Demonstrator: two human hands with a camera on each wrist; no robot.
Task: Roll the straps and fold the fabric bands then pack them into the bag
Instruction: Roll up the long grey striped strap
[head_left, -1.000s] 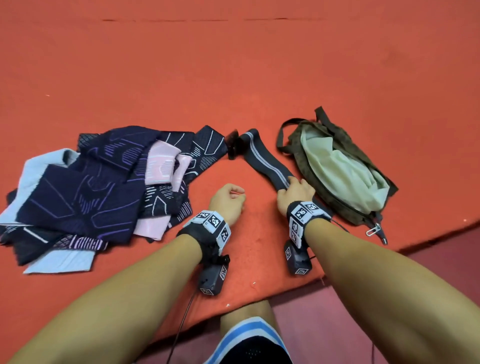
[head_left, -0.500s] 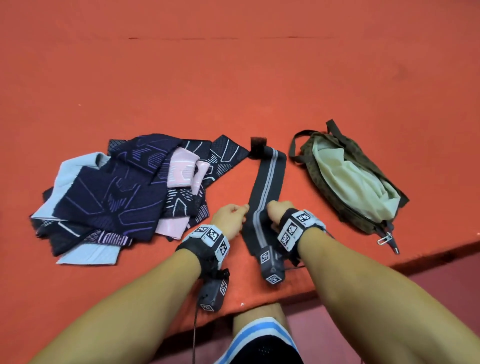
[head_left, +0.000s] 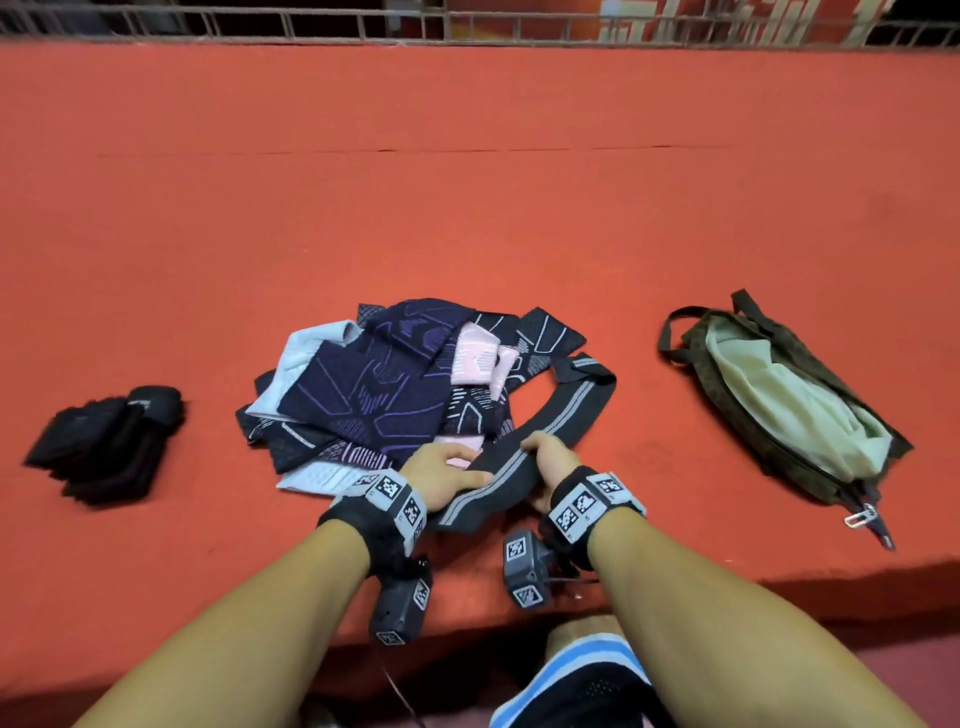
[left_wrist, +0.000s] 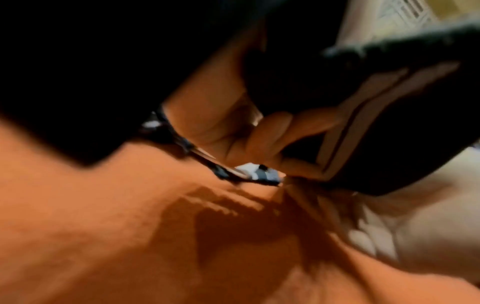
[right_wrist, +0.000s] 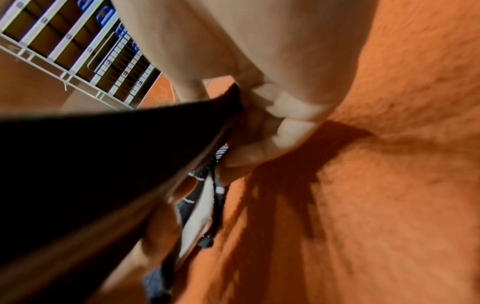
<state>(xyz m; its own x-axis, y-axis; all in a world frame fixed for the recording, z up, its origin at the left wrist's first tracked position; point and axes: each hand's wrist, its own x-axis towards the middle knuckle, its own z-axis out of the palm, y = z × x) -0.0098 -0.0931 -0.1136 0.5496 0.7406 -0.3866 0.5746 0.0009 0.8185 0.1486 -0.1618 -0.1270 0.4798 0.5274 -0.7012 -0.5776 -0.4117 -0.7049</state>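
A dark grey strap (head_left: 563, 415) with pale stripes lies in a curve on the orange mat, its far end beside the pile of patterned fabric bands (head_left: 374, 395). My left hand (head_left: 452, 475) pinches the strap's near part, thumb across it; the left wrist view shows curled fingers (left_wrist: 275, 144) on the strap (left_wrist: 389, 127). My right hand (head_left: 548, 454) grips the strap's edge just to the right, its fingers (right_wrist: 291, 125) curled round the black strap (right_wrist: 103, 164). The olive bag (head_left: 737, 395) lies open at the right, a pale cloth inside.
A heap of black straps (head_left: 109, 447) sits at the far left of the mat (head_left: 467, 234). The mat's front edge (head_left: 727, 582) runs just below my wrists. A metal railing (head_left: 467, 21) borders the far side.
The strap has swung from straight beside the bag to a curve against the fabric pile. My left hand has taken hold of it. The view has tilted up and shifted left.
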